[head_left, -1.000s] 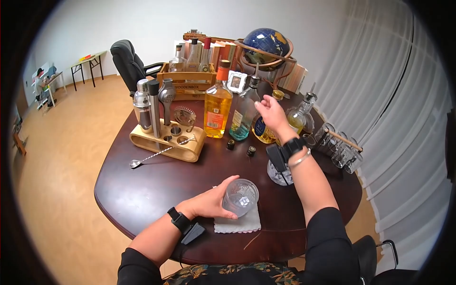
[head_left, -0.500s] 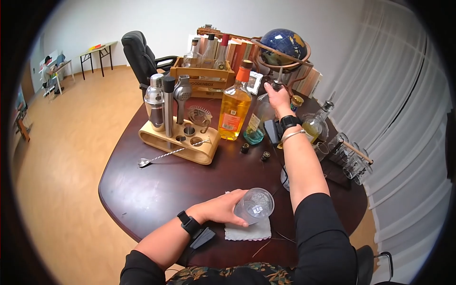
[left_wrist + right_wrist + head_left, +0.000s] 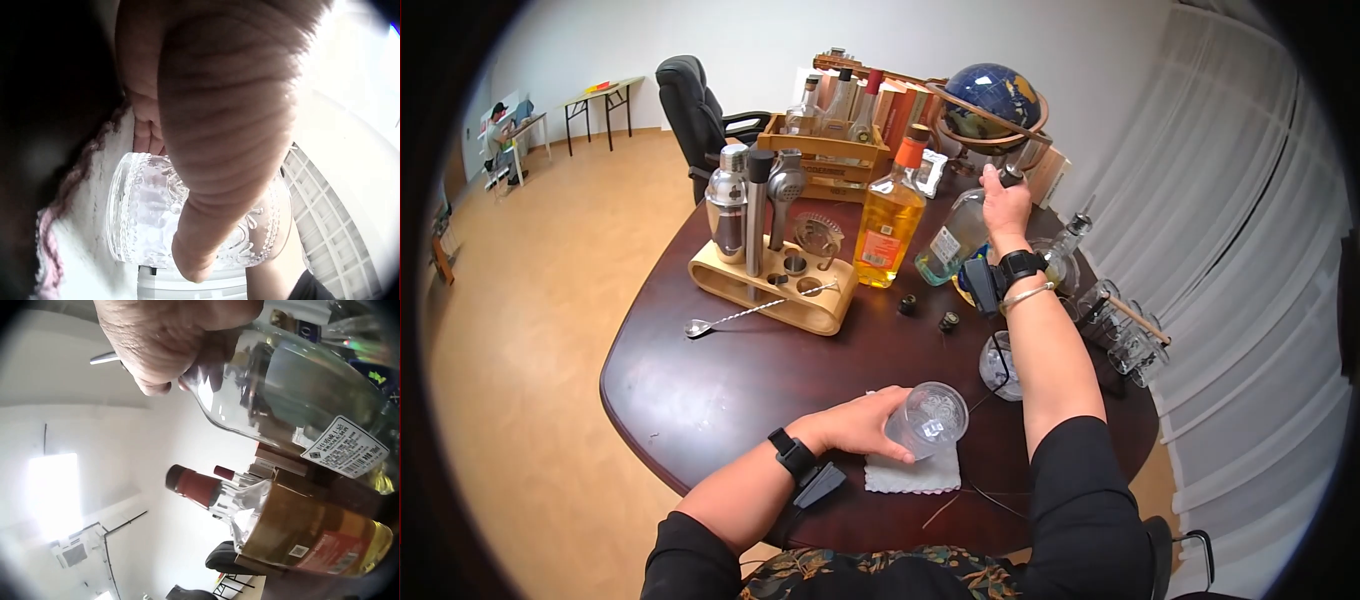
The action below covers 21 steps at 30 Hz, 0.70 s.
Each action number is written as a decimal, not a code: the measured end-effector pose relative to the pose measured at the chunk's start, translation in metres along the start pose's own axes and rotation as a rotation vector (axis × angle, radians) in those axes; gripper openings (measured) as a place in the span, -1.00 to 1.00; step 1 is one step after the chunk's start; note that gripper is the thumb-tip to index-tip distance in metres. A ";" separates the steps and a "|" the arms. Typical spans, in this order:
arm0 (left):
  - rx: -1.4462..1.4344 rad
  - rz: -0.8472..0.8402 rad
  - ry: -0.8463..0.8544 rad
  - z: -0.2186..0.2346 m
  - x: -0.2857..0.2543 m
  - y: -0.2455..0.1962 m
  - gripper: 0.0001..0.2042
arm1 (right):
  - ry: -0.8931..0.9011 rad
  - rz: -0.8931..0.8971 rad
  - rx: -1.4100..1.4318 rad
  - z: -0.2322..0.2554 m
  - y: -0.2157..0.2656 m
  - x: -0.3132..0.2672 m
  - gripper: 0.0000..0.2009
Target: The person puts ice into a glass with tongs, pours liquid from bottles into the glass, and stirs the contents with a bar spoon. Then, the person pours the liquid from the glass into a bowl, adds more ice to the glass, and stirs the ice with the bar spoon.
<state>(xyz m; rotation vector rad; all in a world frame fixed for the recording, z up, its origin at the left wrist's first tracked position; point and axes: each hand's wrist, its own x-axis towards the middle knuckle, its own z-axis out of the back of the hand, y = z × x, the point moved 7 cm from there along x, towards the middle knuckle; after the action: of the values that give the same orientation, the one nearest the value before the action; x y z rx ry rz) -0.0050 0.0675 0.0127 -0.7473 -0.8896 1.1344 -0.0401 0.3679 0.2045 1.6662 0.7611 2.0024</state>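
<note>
From where I stand, a black office chair (image 3: 685, 105) is at far left, behind a dark, glossy table (image 3: 690, 390). On the table's left, a pale wooden stand (image 3: 836, 308) holds a metal shaker (image 3: 726, 212) and other bar tools; a twisted bar spoon (image 3: 742, 316) leans against it. Behind sits a wooden crate (image 3: 832, 150) of bottles.

Nearer, the person's left hand (image 3: 862, 422) is clamped round a clear, patterned glass (image 3: 930, 420), thumb on one side, fingers on the other. The glass is at the near side of the table, over a white cloth (image 3: 912, 477). Beyond it stands an amber bottle (image 3: 889, 230).

Just right of that, a clear bottle (image 3: 953, 240) leans rightward, the right hand's (image 3: 1006, 208) fingers curled round its neck; I cannot tell whether its base touches the table. A blue globe (image 3: 990, 100) stands behind. At far right, several glasses (image 3: 1135, 350) hang near a white curtain (image 3: 1145, 200).
</note>
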 end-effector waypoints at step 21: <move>-0.086 0.002 -0.027 -0.003 0.000 0.005 -0.15 | 0.465 0.072 0.038 0.166 0.160 -0.103 -0.39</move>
<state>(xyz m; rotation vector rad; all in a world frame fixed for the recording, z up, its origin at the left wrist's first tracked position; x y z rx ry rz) -0.0044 0.0688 0.0075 -0.8045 -0.9649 1.1157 0.1460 0.2039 0.2527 1.2692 0.9061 2.4788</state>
